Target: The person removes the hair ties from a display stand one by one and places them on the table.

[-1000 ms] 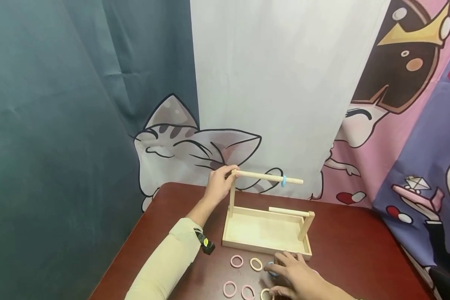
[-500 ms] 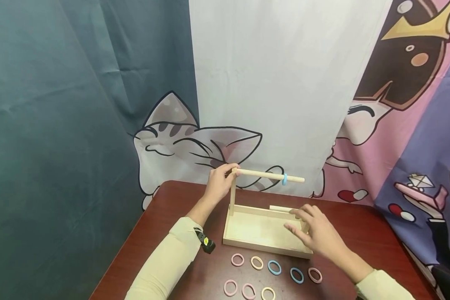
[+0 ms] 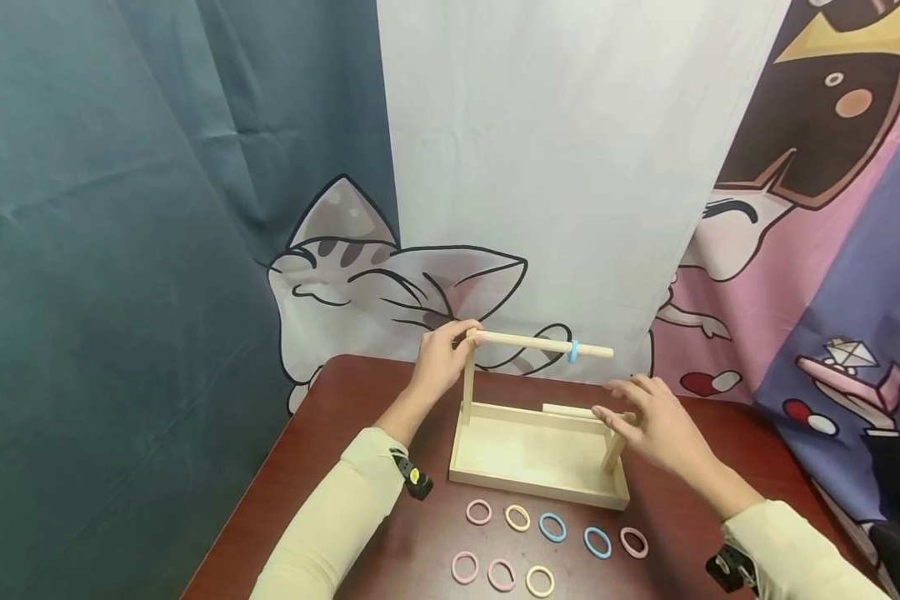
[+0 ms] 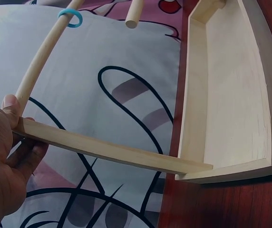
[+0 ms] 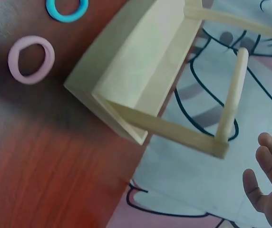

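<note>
A wooden rack (image 3: 528, 479) stands on the table, a shallow tray with a tall post on the left and a short post on the right, each bearing a dowel. My left hand (image 3: 440, 360) grips the top corner of the tall post, the thumb by the base of the upper dowel (image 4: 43, 54). One blue ring (image 3: 573, 351) hangs on that dowel towards its free end. My right hand (image 3: 656, 421), fingers spread and holding nothing, hovers by the short post (image 5: 174, 130) and below the upper dowel's tip. In the right wrist view only part of that hand shows.
Loose rings lie in two rows before the rack: blue rings (image 3: 552, 527), pink rings (image 3: 633, 542) and cream rings (image 3: 517, 517). The lower dowel (image 3: 566, 411) points left above the tray's back edge. Behind the reddish-brown table (image 3: 330, 417) hangs a printed curtain (image 3: 570, 167).
My right hand has lifted from over the loose rings and moved up to the rack's right end, uncovering rings. The left hand keeps its grip on the post.
</note>
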Motion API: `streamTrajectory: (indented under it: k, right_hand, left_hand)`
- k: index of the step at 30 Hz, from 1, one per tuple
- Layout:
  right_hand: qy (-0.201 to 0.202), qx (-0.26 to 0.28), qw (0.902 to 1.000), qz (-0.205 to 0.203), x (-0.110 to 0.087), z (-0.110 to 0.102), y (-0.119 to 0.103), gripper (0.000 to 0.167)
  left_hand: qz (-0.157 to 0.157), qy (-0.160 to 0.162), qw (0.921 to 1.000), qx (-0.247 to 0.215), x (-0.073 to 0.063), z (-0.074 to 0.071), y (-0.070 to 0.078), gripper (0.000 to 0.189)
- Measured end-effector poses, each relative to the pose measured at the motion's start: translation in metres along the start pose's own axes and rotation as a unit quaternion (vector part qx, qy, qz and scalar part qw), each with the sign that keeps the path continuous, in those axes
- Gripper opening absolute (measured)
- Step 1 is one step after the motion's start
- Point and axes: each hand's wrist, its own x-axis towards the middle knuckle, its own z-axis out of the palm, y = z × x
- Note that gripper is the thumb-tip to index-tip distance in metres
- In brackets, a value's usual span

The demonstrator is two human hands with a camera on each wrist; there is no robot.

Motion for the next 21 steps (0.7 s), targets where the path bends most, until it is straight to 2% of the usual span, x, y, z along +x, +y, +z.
streamTrajectory:
  k: [10, 21]
  right_hand:
    - [-0.026, 0.002, 0.9975, 0.065, 0.02, -0.015, 0.018, 0.055]
    - [-0.04, 0.021, 0.9968, 0.066, 0.039, -0.011, 0.023, 0.069]
  left_hand:
    - [0.002, 0.0, 1.0, 0.006, 0.001, 0.0, 0.001, 0.029]
    - [0.0, -0.001, 1.0, 0.01, 0.0, 0.0, 0.001, 0.029]
